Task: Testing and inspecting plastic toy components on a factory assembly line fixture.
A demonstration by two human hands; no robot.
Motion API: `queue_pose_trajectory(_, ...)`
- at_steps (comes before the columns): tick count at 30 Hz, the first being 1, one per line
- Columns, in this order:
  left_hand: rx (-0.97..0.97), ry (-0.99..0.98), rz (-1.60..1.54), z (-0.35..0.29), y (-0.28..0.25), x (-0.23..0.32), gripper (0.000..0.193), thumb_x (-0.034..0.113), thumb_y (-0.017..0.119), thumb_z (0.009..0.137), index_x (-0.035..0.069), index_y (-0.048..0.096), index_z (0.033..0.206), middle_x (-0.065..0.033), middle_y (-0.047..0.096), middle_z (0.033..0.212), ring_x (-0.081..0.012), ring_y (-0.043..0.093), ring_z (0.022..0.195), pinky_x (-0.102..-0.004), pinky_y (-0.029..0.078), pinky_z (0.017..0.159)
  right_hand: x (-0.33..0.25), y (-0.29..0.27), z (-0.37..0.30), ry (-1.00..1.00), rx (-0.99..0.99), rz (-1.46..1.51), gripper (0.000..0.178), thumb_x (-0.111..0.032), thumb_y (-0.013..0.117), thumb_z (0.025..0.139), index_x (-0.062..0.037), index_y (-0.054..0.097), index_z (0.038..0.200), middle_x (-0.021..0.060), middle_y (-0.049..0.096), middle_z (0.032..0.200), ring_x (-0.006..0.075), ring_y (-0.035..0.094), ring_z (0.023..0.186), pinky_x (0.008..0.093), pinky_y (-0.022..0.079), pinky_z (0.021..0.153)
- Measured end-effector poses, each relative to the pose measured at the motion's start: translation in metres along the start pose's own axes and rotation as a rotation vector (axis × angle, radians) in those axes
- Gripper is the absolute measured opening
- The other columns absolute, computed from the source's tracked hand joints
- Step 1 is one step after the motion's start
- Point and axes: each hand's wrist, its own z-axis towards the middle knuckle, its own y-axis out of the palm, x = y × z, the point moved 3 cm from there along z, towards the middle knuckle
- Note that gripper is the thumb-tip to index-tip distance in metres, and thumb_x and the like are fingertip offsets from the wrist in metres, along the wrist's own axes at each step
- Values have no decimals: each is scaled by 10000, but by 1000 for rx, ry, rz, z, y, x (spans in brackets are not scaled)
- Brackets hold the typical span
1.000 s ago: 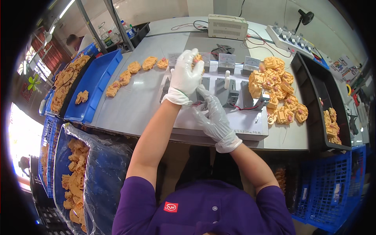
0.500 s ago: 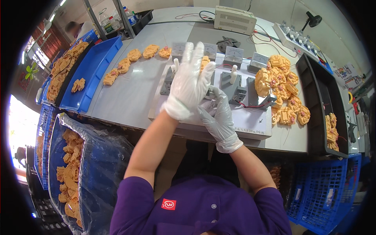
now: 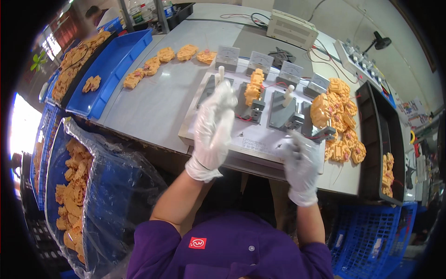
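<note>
My left hand [image 3: 213, 128], in a thin white glove, is beside the leftmost grey fixture [image 3: 206, 93], below its white peg [image 3: 221, 72]. Its fingers are bent and bunched together, and what they hold, if anything, is hidden. My right hand [image 3: 300, 169], also gloved, is over the front right edge of the white board [image 3: 251, 142]. Motion smears its fingers. Between the hands, an orange-yellow moulded plastic part [image 3: 254, 87] stands on the second fixture, touched by neither hand. A third fixture [image 3: 282, 111] with a white peg carries no part.
Meters [image 3: 260, 63] line the board's back. Orange-yellow parts pile up [image 3: 341, 116] on the right beside a black tray [image 3: 378, 139]; others form a row [image 3: 166, 55] at left. A blue tray [image 3: 100, 100] and a plastic-lined bin [image 3: 116, 186] stand left. A bench instrument [image 3: 291, 30] sits behind.
My left hand has drawn down from the second fixture, its stretched fingers now bent, uncovering the orange-yellow part. My right hand has moved right, away from the left. The view has shifted slightly.
</note>
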Motion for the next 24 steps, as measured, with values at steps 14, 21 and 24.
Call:
queue_pose_trajectory(14, -446, -326, 1127, 235, -123, -148, 548, 435, 574, 942, 53, 596, 1334, -236, 614, 1306, -372, 581, 1211, -403, 408, 1085, 53, -29, -19, -42, 110, -420, 166, -112, 681, 849, 17, 693, 953, 182, 657, 912, 361, 603, 875, 458, 476, 825)
queue_pose_trajectory(21, -375, -483, 1476, 253, -129, -207, 690, 657, 534, 883, 295, 481, 1468, -248, 116, 1630, -444, 47, 1514, -672, 79, 1163, 57, -23, -28, 54, 130, -263, 106, -87, 622, 897, 1, 675, 917, 140, 600, 833, 302, 560, 832, 422, 459, 770)
queue_pose_trajectory(24, -426, -602, 1476, 252, -130, -203, 608, 589, 538, 893, 192, 604, 1349, -255, 318, 1529, -451, 174, 1468, -660, 18, 1162, 48, -20, -20, 114, 141, -281, 181, -58, 599, 892, 52, 690, 1003, 152, 625, 871, 294, 568, 857, 408, 464, 779)
